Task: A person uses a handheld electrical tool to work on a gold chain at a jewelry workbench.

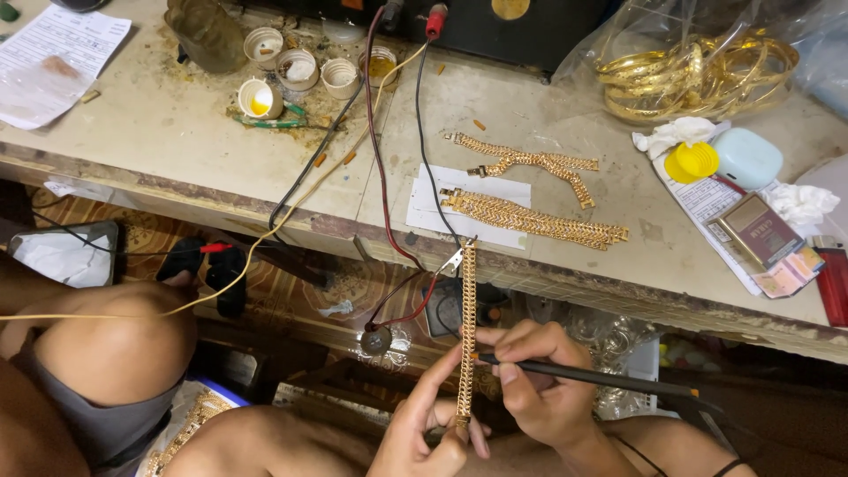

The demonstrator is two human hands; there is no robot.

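Observation:
A gold chain bracelet hangs straight down from a metal crocodile clip at the table's front edge. My left hand pinches the chain's lower end, holding it taut. My right hand grips a thin black pen-like tool whose tip touches the chain at mid-length. Red and black wires run from the clip up to a dark power unit at the back.
More gold bracelets lie on white paper; another pair lies behind. A plastic bag of gold bangles sits back right. Small cups stand back left. A person's bare knee is on the left.

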